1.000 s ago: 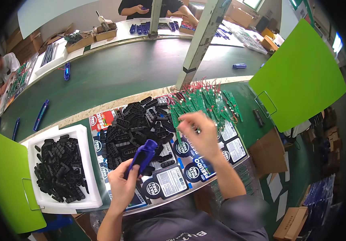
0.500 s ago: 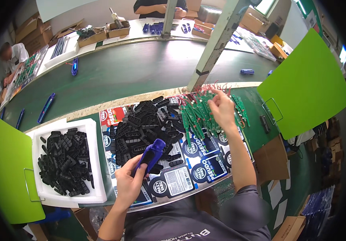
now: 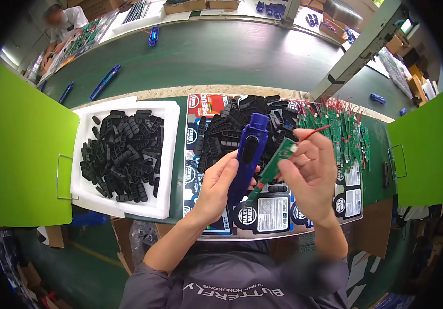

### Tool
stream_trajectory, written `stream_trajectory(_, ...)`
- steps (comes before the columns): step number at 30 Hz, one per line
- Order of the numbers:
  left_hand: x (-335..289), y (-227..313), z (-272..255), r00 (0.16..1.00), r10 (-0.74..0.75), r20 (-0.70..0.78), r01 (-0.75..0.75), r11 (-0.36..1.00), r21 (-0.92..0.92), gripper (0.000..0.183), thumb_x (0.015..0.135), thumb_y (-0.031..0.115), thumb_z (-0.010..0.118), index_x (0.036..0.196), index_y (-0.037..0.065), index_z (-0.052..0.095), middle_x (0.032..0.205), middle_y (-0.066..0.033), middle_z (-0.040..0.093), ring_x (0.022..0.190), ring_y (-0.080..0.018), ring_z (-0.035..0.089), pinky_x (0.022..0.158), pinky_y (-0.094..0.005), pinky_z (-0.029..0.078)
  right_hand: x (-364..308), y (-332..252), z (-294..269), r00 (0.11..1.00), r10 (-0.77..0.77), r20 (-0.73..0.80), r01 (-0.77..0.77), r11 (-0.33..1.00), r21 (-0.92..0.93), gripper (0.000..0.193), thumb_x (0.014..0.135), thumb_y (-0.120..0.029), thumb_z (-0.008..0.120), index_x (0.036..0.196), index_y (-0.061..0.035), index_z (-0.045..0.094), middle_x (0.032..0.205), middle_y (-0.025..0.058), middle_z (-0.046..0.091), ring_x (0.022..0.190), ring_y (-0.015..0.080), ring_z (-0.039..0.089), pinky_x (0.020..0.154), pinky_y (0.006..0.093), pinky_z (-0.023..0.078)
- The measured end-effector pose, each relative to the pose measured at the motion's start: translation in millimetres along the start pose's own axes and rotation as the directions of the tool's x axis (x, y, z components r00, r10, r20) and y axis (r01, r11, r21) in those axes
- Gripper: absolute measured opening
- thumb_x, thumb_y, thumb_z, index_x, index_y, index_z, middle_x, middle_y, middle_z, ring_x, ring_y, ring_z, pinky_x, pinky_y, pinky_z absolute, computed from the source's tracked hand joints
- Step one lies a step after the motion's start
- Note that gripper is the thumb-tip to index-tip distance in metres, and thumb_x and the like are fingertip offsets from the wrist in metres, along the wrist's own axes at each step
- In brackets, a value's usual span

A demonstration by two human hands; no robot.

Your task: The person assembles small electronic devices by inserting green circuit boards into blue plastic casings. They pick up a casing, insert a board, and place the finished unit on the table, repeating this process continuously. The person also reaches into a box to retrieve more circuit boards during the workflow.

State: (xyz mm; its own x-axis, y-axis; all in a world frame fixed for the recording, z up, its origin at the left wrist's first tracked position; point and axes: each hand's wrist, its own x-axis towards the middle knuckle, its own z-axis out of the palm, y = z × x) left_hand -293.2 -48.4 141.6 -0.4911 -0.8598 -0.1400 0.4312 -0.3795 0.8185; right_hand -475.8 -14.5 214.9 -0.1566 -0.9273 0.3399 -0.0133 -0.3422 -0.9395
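Observation:
My left hand is closed round a long blue plastic housing, held upright and slightly tilted. A black rubber button pad sits in its upper part. Between the thumb and fingers of my right hand is a narrow green circuit board with a red wire at its top. The board slants just right of the housing, its lower end close to it. Behind both hands lies a heap of black rubber pads. Right of that heap, several green circuit boards with red wires lie bunched together.
A white foam tray full of black pads stands at the left. Green panels flank the bench on both sides. A metal post rises beyond the boards. Several blue housings lie on the green belt. Someone sits far left.
My right hand has drawn back from the board pile with a circuit board, bringing it beside the housing. My left hand has raised the housing more upright. The view has shifted left.

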Motion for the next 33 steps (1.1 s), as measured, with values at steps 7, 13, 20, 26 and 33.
stream_trajectory(7, 1.3, -0.2, 0.8, 0.999, 0.052, -0.008, -0.051, 0.997, 0.066, 0.042, 0.115, 0.028, 0.041, 0.146, 0.0, 0.048, 0.112, -0.0128, 0.072, 0.094, -0.0171, 0.071, 0.083, -0.0323, 0.059, -11.4, 33.3, 9.5, 0.999, -0.053, -0.001, 0.053, 0.986, -0.155, 0.023, 0.096, 0.007, 0.067, 0.118, 0.0073, 0.059, 0.105, 0.0138, 0.071, 0.076, 0.0129, 0.072, 0.068, 0.0258, 0.056)
stream_trajectory(13, 0.6, -1.6, 0.1, 1.0, 0.026, 0.015, -0.026, 0.999, 0.039, 0.042, 0.115, 0.028, 0.042, 0.145, 0.0, 0.049, 0.112, -0.0108, 0.071, 0.092, -0.0148, 0.07, 0.083, -0.0308, 0.059, -14.2, 42.4, 9.8, 0.998, -0.064, -0.018, 0.059, 0.981, -0.185, 0.024, 0.094, 0.007, 0.069, 0.117, 0.0063, 0.063, 0.102, 0.0134, 0.072, 0.077, 0.012, 0.073, 0.067, 0.0249, 0.056)
stream_trajectory(20, 1.3, -3.8, -2.5, 0.999, 0.034, 0.031, -0.035, 0.999, 0.008, 0.042, 0.114, 0.027, 0.044, 0.147, 0.0, 0.05, 0.113, -0.008, 0.071, 0.091, -0.01, 0.068, 0.081, -0.0273, 0.058, -10.9, 38.0, 8.3, 0.999, -0.037, 0.034, 0.044, 0.977, -0.21, 0.023, 0.095, 0.005, 0.069, 0.117, 0.0049, 0.065, 0.095, 0.0111, 0.074, 0.076, 0.0118, 0.073, 0.067, 0.0253, 0.057)
stream_trajectory(26, 2.4, -2.1, 0.4, 1.0, 0.018, 0.017, -0.019, 0.998, 0.066, 0.041, 0.115, 0.027, 0.041, 0.145, 0.001, 0.05, 0.109, -0.0117, 0.071, 0.092, -0.0173, 0.071, 0.084, -0.0327, 0.058, -5.9, 29.3, 5.4, 0.997, 0.067, 0.045, -0.058, 0.98, -0.19, 0.021, 0.096, 0.003, 0.069, 0.116, 0.0047, 0.065, 0.093, 0.01, 0.074, 0.076, 0.0135, 0.075, 0.067, 0.026, 0.058)
stream_trajectory(33, 4.2, 0.0, 2.0, 0.999, -0.029, 0.023, 0.029, 1.0, 0.012, 0.042, 0.114, 0.027, 0.045, 0.146, 0.002, 0.051, 0.111, -0.01, 0.071, 0.092, -0.0152, 0.071, 0.083, -0.0312, 0.059, -2.3, 23.3, -0.5, 0.993, 0.1, 0.056, -0.084, 0.968, -0.238, 0.021, 0.096, 0.001, 0.069, 0.116, 0.004, 0.066, 0.092, 0.01, 0.074, 0.076, 0.0135, 0.075, 0.067, 0.0256, 0.058)
